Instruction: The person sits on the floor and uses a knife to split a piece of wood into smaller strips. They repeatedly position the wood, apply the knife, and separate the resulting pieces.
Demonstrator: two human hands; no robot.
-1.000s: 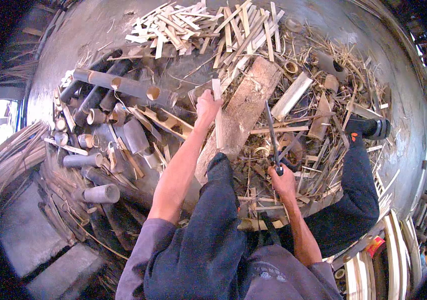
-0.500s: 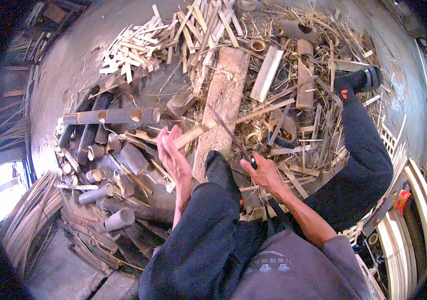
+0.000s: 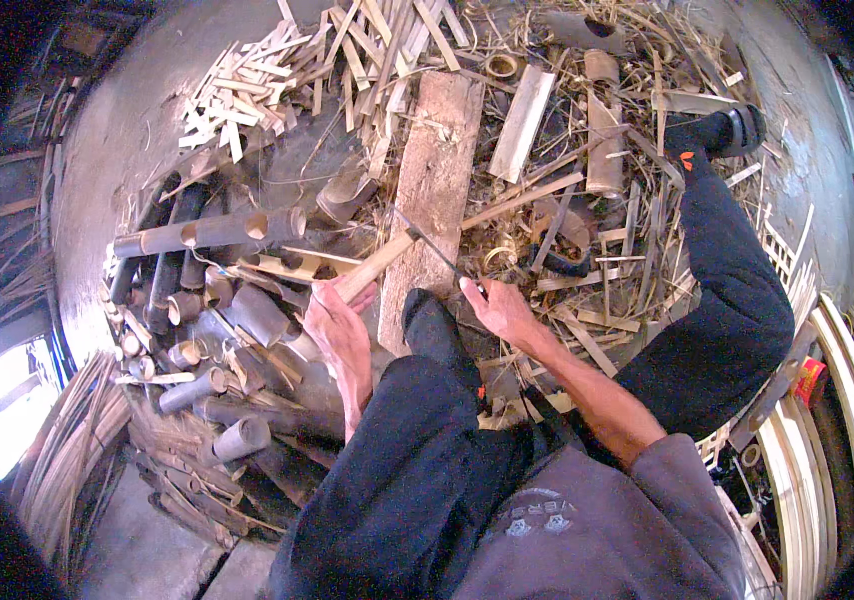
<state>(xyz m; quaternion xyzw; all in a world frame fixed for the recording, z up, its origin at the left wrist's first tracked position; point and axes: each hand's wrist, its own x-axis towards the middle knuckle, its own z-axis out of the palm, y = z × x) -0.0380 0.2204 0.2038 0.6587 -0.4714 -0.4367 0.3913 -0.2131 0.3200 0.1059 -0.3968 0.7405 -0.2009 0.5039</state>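
My left hand (image 3: 339,335) is closed around the lower end of a pale split bamboo strip (image 3: 379,268), which slants up to the right over a worn wooden board (image 3: 435,165). In my right hand (image 3: 509,314) is the handle of a knife, mostly hidden by the fingers. The knife's thin dark blade (image 3: 437,250) points up and left and crosses the strip's far end, above the board. Whether the edge has entered the bamboo, I cannot tell. My dark-socked foot (image 3: 434,325) rests at the board's near end.
Pale split pieces (image 3: 247,85) lie heaped at the far left. A notched bamboo tube (image 3: 212,232) lies across dark bamboo lengths at left. Shavings and a half-round bamboo piece (image 3: 524,125) spread right of the board. Long curved strips (image 3: 797,480) stand at the lower right.
My left fingers, outstretched before, have closed around the bamboo strip. The knife has moved left, so its blade now crosses the strip's far end. The whole view has shifted slightly.
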